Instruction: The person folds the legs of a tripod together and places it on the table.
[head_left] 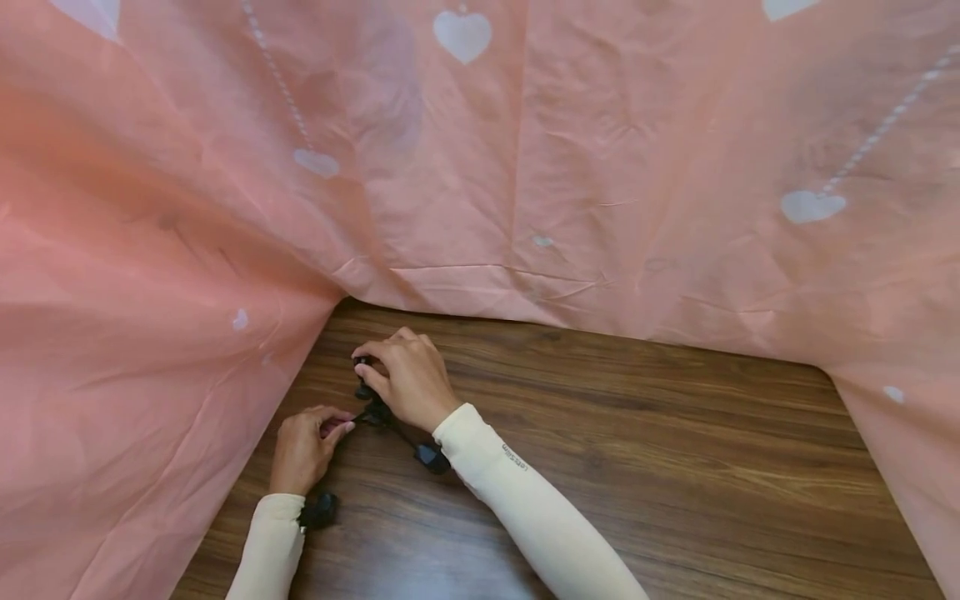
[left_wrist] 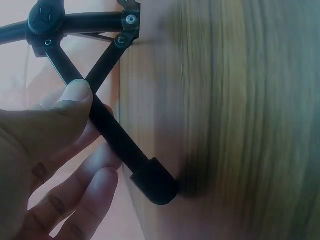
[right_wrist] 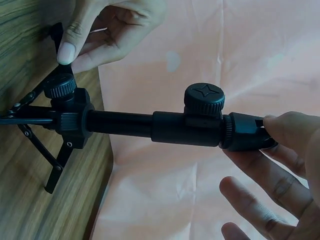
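Observation:
A small black tripod (head_left: 377,410) stands on the wooden table with its legs spread. My left hand (head_left: 303,446) pinches one leg (left_wrist: 114,131) between thumb and fingers, above its thick rubber foot (left_wrist: 156,182). At the tripod's top, my right hand (head_left: 412,379) holds the head (right_wrist: 245,132) with thumb and fingertips; other fingers are spread below it in the right wrist view. The centre column (right_wrist: 122,123) runs between head and leg hub, with a star-marked knob (right_wrist: 204,97) near the top and a ridged knob (right_wrist: 60,86) at the hub.
A pink cloth (head_left: 585,167) with white hearts hangs around the back and sides of the brown wooden table (head_left: 637,450). Black wrist cameras sit at the left wrist (head_left: 321,511) and the right wrist (head_left: 431,458). Both arms wear cream sleeves (head_left: 540,508).

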